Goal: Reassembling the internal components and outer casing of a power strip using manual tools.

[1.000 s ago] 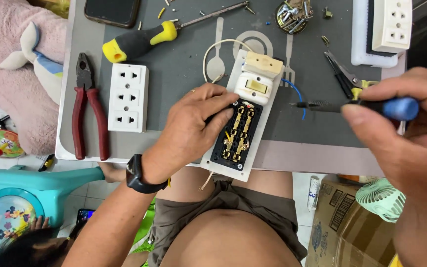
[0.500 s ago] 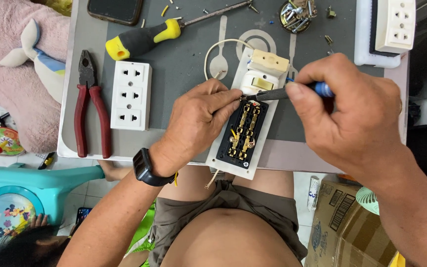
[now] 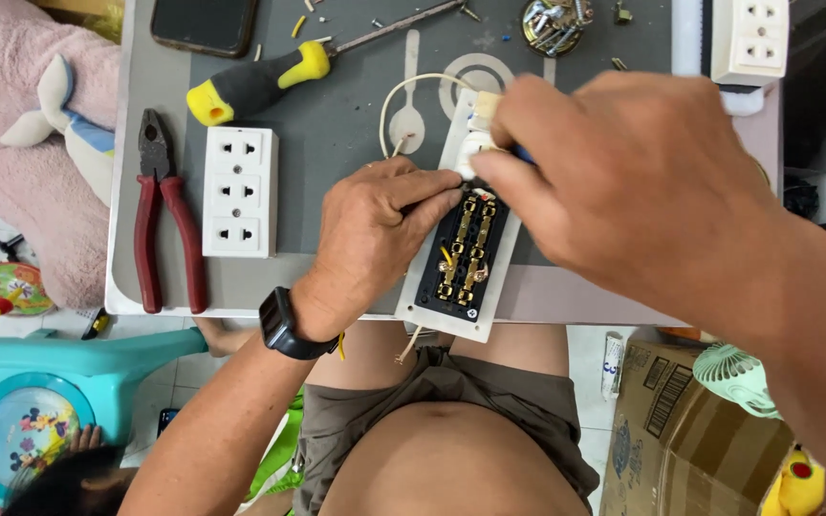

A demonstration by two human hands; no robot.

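Both hands now crowd the opened socket strip point(image 3: 466, 244) at the table's point(image 3: 336, 134) near edge: the left hand point(image 3: 370, 239) presses flat on its left side, grasping nothing. The right hand point(image 3: 623, 182), out to the strip's right a second ago, has swung over its top end, its grip clenched around a blue-handled screwdriver point(image 3: 520, 153), almost hidden; the tip looks engaged there, though I cannot see it.
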